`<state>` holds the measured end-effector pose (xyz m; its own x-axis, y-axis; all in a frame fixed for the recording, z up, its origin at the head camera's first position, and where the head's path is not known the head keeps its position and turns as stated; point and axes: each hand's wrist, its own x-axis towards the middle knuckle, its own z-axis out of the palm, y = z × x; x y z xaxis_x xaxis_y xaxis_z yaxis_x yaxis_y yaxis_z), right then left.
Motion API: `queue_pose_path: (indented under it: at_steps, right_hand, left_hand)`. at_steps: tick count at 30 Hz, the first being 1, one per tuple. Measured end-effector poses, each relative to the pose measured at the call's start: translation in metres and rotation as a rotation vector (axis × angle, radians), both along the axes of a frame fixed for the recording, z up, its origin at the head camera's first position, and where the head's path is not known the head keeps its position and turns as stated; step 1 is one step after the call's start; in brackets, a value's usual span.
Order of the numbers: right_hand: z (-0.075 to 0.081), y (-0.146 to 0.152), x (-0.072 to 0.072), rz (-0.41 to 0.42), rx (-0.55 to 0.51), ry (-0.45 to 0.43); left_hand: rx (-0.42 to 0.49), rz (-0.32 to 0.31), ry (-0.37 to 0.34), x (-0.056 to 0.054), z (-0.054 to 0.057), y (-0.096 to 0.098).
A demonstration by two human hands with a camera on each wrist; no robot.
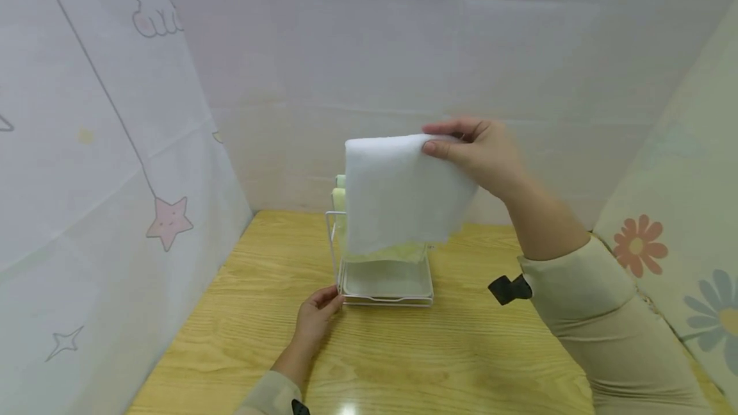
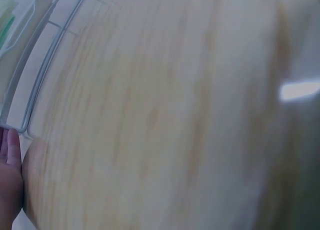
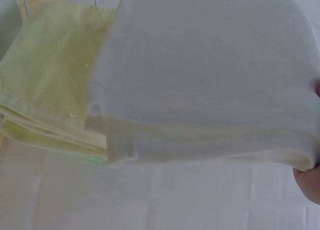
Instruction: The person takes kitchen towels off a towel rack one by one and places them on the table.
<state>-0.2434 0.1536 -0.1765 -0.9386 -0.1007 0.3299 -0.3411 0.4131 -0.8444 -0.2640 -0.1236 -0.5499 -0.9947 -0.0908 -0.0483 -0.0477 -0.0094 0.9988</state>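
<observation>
My right hand (image 1: 484, 152) pinches the right part of a folded white towel (image 1: 398, 191) between thumb and fingers. The towel hangs down in front of a small white wire rack (image 1: 331, 242) and hides much of it. In the right wrist view the white towel (image 3: 210, 65) overlaps a yellow-green towel (image 3: 60, 55). Behind it in the head view, the yellow towel's edge (image 1: 338, 200) and a pale green towel (image 1: 340, 180) show on the rack. My left hand (image 1: 316, 319) holds the rack's front left bottom corner, thumb toward me.
A shallow pale tray (image 1: 386, 279) sits in the rack's base. The rack stands on a wood-grain table (image 1: 461, 351). Printed cloth walls rise at the left (image 1: 104, 146), back and right (image 1: 680, 165).
</observation>
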Motion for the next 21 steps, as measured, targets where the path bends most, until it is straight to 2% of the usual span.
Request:
queue_pose_path:
  at_steps: [5,8,13,17,21]
  right_hand:
    - [0.014,0.006,0.012,0.014,-0.048,0.060]
    - [0.021,0.010,0.018,-0.012,-0.076,0.083]
    - [0.028,0.023,0.030,-0.055,-0.049,0.091]
    - [0.025,0.038,0.038,-0.053,0.009,0.076]
    - [0.010,0.051,0.045,-0.081,0.081,0.055]
  left_hand:
    - [0.008,-0.003,0.003,-0.002,-0.002,-0.001]
    - [0.005,0.007,0.010,-0.002,-0.002,-0.001]
    - [0.013,0.032,0.045,-0.001,0.000,0.001]
    - [0.013,0.037,0.046,-0.001,0.000,0.001]
    - [-0.007,0.037,0.034,-0.001,0.003,0.000]
